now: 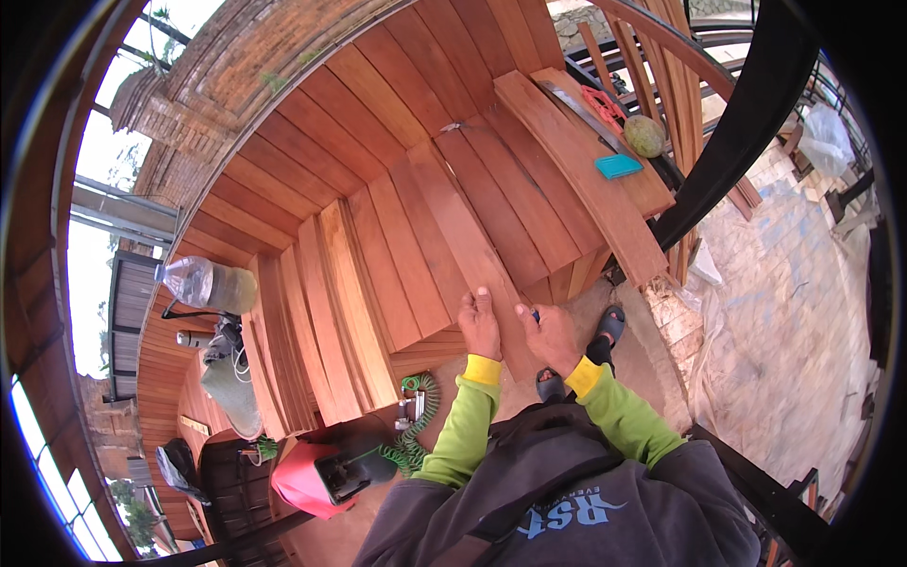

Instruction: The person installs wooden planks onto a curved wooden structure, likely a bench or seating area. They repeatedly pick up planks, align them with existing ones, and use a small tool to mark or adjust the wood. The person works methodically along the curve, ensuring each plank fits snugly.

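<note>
A long reddish-brown wooden plank [463, 231] lies lengthwise across the slatted bench, its near end sticking out over the front edge toward my body. My left hand [479, 326] grips the plank's left edge near that end, thumb on top. On the opposite edge, my right hand [552, 340] is closed, thumb up, with a small dark blue object [536, 315] showing between thumb and fingers; its kind is too small to make out. Beneath the plank, the fitted seat boards [402, 250] run up to the curved wooden backrest [364, 104].
Loose planks [326, 312] are stacked at left beside a large clear bottle [213, 285]. At right, boards [581, 170] carry a handsaw [576, 109], a teal block [619, 166] and a round greenish object [644, 137]. A green coiled hose [422, 425] and red container [307, 472] sit below.
</note>
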`<move>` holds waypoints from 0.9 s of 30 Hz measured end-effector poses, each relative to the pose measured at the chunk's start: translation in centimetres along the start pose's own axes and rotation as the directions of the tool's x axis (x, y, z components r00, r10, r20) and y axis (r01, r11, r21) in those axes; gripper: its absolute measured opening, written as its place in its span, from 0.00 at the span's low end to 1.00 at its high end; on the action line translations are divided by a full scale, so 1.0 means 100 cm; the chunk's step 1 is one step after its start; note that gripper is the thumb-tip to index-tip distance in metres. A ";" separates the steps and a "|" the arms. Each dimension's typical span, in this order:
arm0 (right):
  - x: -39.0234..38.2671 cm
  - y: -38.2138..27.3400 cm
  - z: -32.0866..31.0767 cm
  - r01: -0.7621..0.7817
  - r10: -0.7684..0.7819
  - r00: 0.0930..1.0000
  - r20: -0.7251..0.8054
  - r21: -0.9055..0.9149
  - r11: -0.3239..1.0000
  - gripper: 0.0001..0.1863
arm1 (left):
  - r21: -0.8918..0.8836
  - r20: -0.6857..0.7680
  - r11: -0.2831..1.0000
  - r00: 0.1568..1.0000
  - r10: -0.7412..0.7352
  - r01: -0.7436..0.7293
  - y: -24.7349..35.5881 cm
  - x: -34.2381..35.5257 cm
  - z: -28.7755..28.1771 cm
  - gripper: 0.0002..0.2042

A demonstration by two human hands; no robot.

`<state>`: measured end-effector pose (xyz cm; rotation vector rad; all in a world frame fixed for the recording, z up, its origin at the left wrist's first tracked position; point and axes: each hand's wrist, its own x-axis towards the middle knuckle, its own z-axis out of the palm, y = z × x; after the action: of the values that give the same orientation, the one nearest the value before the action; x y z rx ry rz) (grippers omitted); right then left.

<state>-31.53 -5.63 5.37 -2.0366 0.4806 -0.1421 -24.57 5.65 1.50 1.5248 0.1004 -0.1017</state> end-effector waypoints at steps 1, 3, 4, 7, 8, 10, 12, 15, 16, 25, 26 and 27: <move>0.006 0.000 0.003 0.004 -0.003 1.000 -0.023 0.011 1.000 0.25 | 0.001 0.009 1.000 1.000 0.012 -0.012 -0.003 0.010 0.002 0.13; 0.010 0.004 0.005 0.022 -0.020 0.999 -0.048 0.035 0.999 0.24 | -0.049 0.036 0.999 0.999 -0.011 0.012 -0.004 0.025 0.002 0.11; 0.011 0.007 0.005 0.036 -0.034 0.998 -0.050 0.048 0.998 0.23 | -0.074 0.048 0.997 0.999 -0.023 0.026 -0.004 0.029 0.003 0.11; -0.001 0.009 0.000 0.034 -0.032 0.999 -0.019 0.094 0.995 0.20 | -0.115 0.023 0.993 1.000 -0.001 0.003 0.003 0.035 0.010 0.10; -0.007 0.010 -0.001 0.026 -0.026 1.000 -0.002 0.110 0.994 0.19 | -0.085 0.022 0.996 1.000 0.004 -0.002 0.002 0.038 0.009 0.10; -0.022 0.017 0.002 0.105 -0.097 0.994 -0.053 0.175 0.979 0.16 | -0.027 0.026 1.000 1.000 0.005 -0.005 -0.001 0.041 0.007 0.11; -0.033 0.018 0.000 0.147 -0.140 0.989 -0.049 0.225 0.963 0.21 | -0.066 0.033 0.998 0.999 0.000 0.002 0.000 0.043 0.005 0.11; -0.040 0.014 -0.008 0.216 -0.221 0.975 0.000 0.223 0.951 0.30 | -0.115 0.002 0.993 1.000 -0.006 0.006 0.009 0.048 0.009 0.11; -0.041 0.018 -0.008 0.282 -0.285 0.958 -0.009 0.180 0.942 0.32 | -0.129 -0.015 0.992 1.000 -0.008 0.006 0.010 0.049 0.010 0.11; -0.034 0.041 -0.005 0.470 -0.470 0.883 -0.012 0.051 0.881 0.32 | -0.125 0.000 0.992 1.000 -0.022 0.022 0.007 0.050 0.009 0.10; -0.035 0.040 -0.006 0.478 -0.478 0.878 -0.017 0.048 0.877 0.32 | -0.127 -0.002 0.992 1.000 -0.023 0.023 0.004 0.050 0.008 0.10; -0.035 0.040 -0.006 0.475 -0.474 0.880 -0.020 0.043 0.879 0.32 | -0.131 -0.004 0.991 1.000 -0.024 0.023 0.002 0.049 0.008 0.10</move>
<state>-36.04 -6.44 2.56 -2.0724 -0.0312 -0.4552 -19.66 4.86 1.08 1.3935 0.1267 -0.1079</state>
